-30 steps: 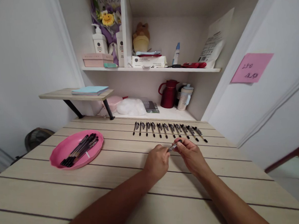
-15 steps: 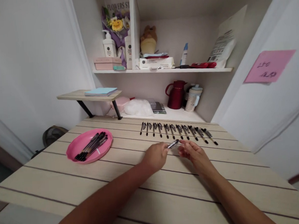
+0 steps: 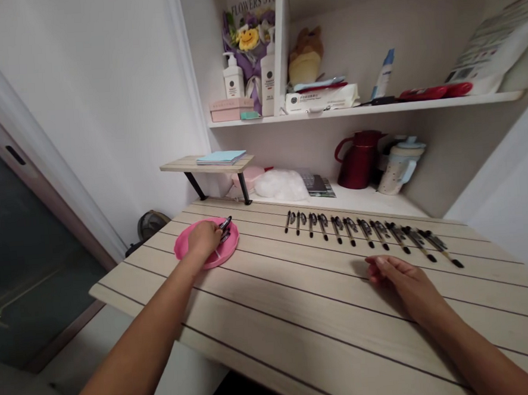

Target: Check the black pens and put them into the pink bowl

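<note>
My left hand (image 3: 204,238) is over the pink scalloped dish (image 3: 238,247) at the left, its fingers closed around a black pen (image 3: 225,222) whose end sticks out past the fingertips. Other dark pens (image 3: 224,235) lie in the dish, mostly hidden by this hand. My right hand (image 3: 396,274) hovers low over the tabletop at the right, its fingers loosely bent and nothing visible in them. Just beyond it, several black pens (image 3: 368,234) lie in a slanting row, all pointing much the same way and spaced apart.
The slatted wooden table (image 3: 270,298) meets a white shelf unit behind. A small raised stand (image 3: 181,165) holds blue paper (image 3: 221,157). At the back are a white fluffy item (image 3: 281,185), a red jug (image 3: 359,162) and a pale tumbler (image 3: 399,168).
My left hand has gone from the middle of the table to the pink dish at the left. My right hand stays near the pen row. The view has turned left.
</note>
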`<state>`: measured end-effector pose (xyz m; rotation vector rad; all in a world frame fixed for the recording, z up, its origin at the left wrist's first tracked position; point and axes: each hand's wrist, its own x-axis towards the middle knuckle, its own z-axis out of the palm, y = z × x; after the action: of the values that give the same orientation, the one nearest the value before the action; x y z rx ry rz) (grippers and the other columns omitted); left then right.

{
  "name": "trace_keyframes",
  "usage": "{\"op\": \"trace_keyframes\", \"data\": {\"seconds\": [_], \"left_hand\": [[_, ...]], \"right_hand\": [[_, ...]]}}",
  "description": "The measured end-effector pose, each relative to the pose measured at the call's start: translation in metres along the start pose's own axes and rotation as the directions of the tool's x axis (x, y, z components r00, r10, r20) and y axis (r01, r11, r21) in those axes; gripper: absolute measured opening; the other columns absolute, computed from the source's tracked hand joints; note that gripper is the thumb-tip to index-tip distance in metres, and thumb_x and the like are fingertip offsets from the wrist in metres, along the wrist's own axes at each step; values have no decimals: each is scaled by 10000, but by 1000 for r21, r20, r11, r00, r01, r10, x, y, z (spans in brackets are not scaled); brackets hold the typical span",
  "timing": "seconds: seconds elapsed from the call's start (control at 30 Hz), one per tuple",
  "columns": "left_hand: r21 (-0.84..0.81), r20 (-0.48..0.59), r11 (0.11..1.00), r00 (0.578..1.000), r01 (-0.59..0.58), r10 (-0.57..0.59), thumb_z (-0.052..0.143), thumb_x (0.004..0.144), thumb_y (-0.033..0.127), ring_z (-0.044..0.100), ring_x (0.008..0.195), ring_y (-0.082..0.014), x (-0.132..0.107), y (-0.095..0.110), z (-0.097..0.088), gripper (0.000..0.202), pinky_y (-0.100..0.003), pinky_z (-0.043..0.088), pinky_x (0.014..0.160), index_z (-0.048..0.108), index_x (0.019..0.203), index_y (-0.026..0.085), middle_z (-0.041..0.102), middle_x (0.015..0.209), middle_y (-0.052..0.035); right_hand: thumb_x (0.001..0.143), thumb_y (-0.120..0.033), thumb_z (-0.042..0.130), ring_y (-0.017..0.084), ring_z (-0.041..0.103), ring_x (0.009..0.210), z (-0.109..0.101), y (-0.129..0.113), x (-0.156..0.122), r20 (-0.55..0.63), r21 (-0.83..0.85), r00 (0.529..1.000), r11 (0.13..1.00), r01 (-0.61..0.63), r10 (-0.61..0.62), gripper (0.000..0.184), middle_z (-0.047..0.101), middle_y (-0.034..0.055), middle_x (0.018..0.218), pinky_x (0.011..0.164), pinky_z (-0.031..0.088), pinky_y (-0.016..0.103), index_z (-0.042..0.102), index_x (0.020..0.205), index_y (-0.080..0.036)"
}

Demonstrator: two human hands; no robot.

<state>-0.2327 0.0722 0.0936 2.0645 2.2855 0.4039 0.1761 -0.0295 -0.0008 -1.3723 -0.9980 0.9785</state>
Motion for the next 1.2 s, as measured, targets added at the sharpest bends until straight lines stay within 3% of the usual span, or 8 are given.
{"op": "trace_keyframes", "data": {"seconds": [0.3, 0.47, 0.53, 0.63, 0.77, 1.03, 1.13, 1.2], "left_hand": [[99, 19, 994, 999, -44, 42, 491, 754, 305, 584, 782, -243, -1, 2, 18, 223, -272, 346, 574, 606, 867, 150, 648, 856, -132], [139, -68, 970, 975, -200, 211, 421, 792, 339, 559, 792, -246, -7, 22, 13, 265, -298, 371, 598, 596, 877, 159, 603, 920, -130], [87, -113, 944, 939, -317, 326, 391, 813, 323, 549, 813, -224, -18, 40, 13, 260, -302, 376, 651, 596, 873, 176, 594, 936, -105], [-107, -143, 839, 843, -534, 519, 405, 813, 281, 539, 821, -178, -38, 76, 20, 220, -275, 375, 709, 604, 846, 192, 597, 903, -63], [-360, -90, 676, 745, -644, 661, 434, 780, 229, 535, 735, -146, -64, 122, 42, 184, -246, 381, 665, 612, 761, 188, 599, 808, -39], [-627, 30, 486, 603, -610, 797, 471, 699, 182, 519, 688, -140, -92, 181, 76, 144, -231, 365, 602, 611, 667, 172, 595, 701, -28], [-748, 108, 464, 602, -475, 791, 494, 685, 206, 506, 653, -133, -95, 199, 89, 134, -232, 358, 584, 620, 672, 161, 586, 680, -21], [-835, 208, 471, 630, -283, 748, 511, 691, 248, 488, 602, -120, -96, 211, 97, 150, -230, 347, 549, 622, 700, 148, 568, 653, -15]], "right_hand": [[638, -454, 664, 121, 492, 463, 2, 3, 4, -49, -47, 997, 997, 53, -56, 323, 612, 30, 563, 442, 375, 259, 658, 768, -159], [659, -442, 601, 148, 518, 493, -14, 3, 20, -121, -247, 981, 962, 118, -151, 259, 609, 5, 563, 481, 400, 272, 632, 721, -192], [689, -418, 553, 176, 551, 543, -35, -1, 30, -182, -459, 962, 883, 100, -204, 226, 622, 20, 593, 519, 409, 289, 618, 698, -202], [712, -374, 512, 234, 598, 673, -77, -7, 48, -299, -792, 908, 606, -65, -294, 208, 657, 77, 684, 582, 402, 313, 624, 711, -200], [747, -387, 465, 302, 611, 799, -124, -5, 66, -423, -870, 872, 382, -313, -248, 320, 665, 191, 801, 597, 398, 337, 633, 859, -139], [725, -334, 513, 313, 610, 824, -128, 6, 83, -424, -855, 878, 419, -307, -221, 271, 647, 238, 822, 634, 403, 349, 635, 800, -105], [744, -286, 473, 308, 602, 815, -123, -1, 82, -427, -834, 870, 478, -274, -246, 235, 645, 232, 813, 643, 395, 349, 626, 758, -109], [769, -288, 429, 293, 594, 810, -117, -7, 78, -428, -813, 862, 532, -236, -271, 256, 644, 217, 817, 650, 394, 347, 615, 776, -112]]}}
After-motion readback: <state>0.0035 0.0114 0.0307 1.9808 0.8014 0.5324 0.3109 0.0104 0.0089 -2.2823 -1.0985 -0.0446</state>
